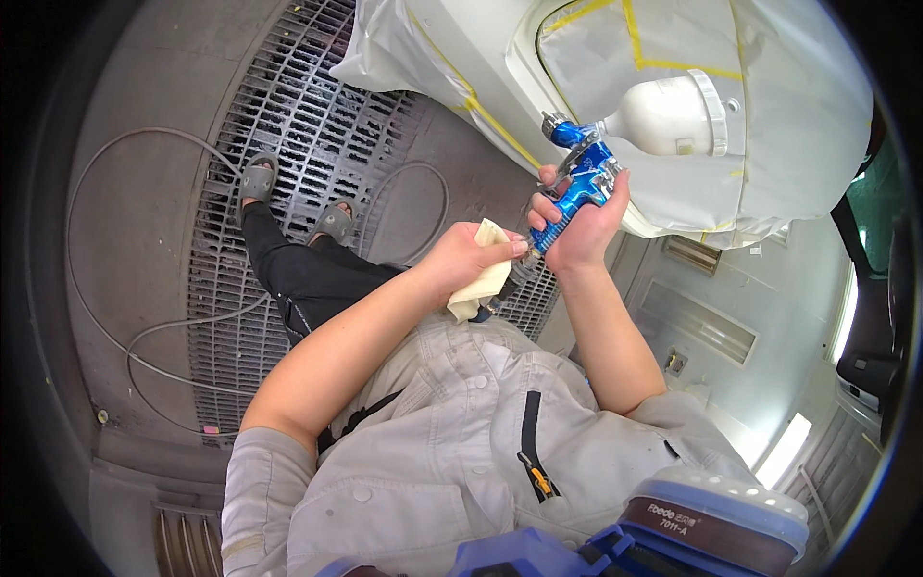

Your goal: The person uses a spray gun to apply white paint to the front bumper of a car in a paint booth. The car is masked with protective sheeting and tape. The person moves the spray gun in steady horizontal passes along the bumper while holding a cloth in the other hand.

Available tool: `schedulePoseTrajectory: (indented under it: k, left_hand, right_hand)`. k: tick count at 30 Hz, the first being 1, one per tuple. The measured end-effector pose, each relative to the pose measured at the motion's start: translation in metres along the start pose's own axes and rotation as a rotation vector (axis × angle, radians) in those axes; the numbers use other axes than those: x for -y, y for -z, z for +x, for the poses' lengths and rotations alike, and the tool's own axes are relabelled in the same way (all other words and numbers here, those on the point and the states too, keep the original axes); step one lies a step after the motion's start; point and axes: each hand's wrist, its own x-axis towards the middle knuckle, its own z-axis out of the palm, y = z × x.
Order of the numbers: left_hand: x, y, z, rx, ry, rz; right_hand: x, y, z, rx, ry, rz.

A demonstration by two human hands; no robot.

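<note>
My right hand (586, 231) grips a blue spray gun (586, 163) by its handle, fingers wrapped round it. A white cup (659, 115) on the gun lies sideways, pointing right, over a masked white panel (567, 43). My left hand (461, 255) is closed on a cream cloth (486, 284), with thumb and fingertips at the metal fitting just below the gun's handle. Part of that fitting and what continues beneath it are hidden by the cloth and fingers.
A floor grate (308, 77) runs under my sandalled feet (258, 183), with a looped grey hose (125, 346) across the floor at left. At right are a pale booth wall (721, 298) and a dark vehicle edge (860, 365). A respirator (711, 519) hangs at the bottom of view.
</note>
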Motion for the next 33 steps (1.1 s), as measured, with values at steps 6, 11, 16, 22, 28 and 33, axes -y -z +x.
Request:
schedulePoseTrajectory:
  k: [6,11,16,22,28,33]
  left_hand:
    - [-0.004,-0.002,-0.003,-0.006,-0.007,-0.009]
    - [-0.007,-0.006,-0.003,-0.044,-0.013,0.053]
    - [-0.008,0.017,-0.017,-0.176,-0.176,0.308]
    - [-0.032,0.149,-0.113,-0.777,-0.209,0.329]
    - [0.005,0.266,-0.303,-1.460,-0.095,0.320]
    - [0.057,0.261,-0.423,-1.647,0.300,0.781]
  right_hand:
    - [0.002,-0.003,-0.003,0.008,-0.004,0.018]
    - [0.001,0.003,-0.002,0.045,0.000,0.056]
    - [-0.012,0.015,0.013,-0.010,0.028,0.122]
    - [-0.020,0.034,0.031,0.067,-0.023,0.153]
    - [-0.030,0.036,0.043,0.100,0.009,0.361]
    - [-0.043,0.034,0.052,-0.043,0.092,0.406]
